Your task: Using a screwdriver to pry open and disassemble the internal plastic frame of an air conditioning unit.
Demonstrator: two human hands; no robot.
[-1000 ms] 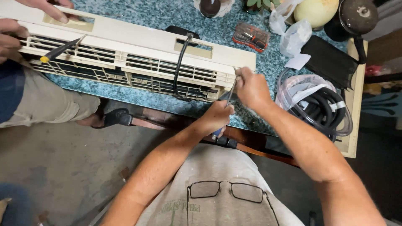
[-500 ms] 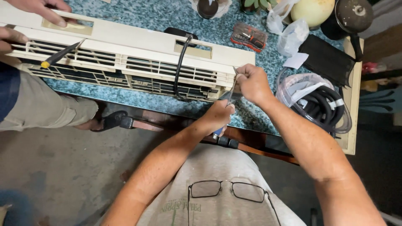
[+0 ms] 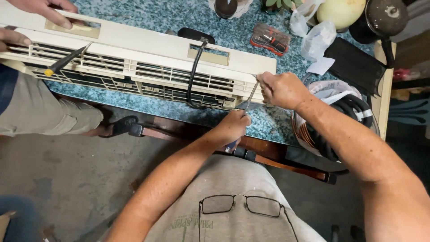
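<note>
Screwdriver [image 3: 249,99] work is under way at the right end of the cream air-conditioner casing [image 3: 148,54], which lies lengthwise across the blue speckled table [image 3: 148,18]. My left hand [image 3: 233,127] is closed around the screwdriver's handle at the near table edge; the shaft runs up and away to the casing's right corner. My right hand [image 3: 281,89] is curled, its fingertips pinching that corner just where the shaft tip meets it. A black cable [image 3: 193,76] drops through an opening in the casing top and down over the grille.

At the far left end, another person's hand [image 3: 42,9] presses on the casing top, and a second hand [image 3: 13,38] rests at the edge beside a yellow-handled screwdriver [image 3: 67,60] lying against the grille.

Right of my right forearm sits a coil of black hose [image 3: 354,112]. Further back on the table lie a small clear parts case [image 3: 270,39], a plastic bag [image 3: 316,38] and a black pouch [image 3: 356,65]. Spectacles [image 3: 242,205] hang from my shirt collar.
</note>
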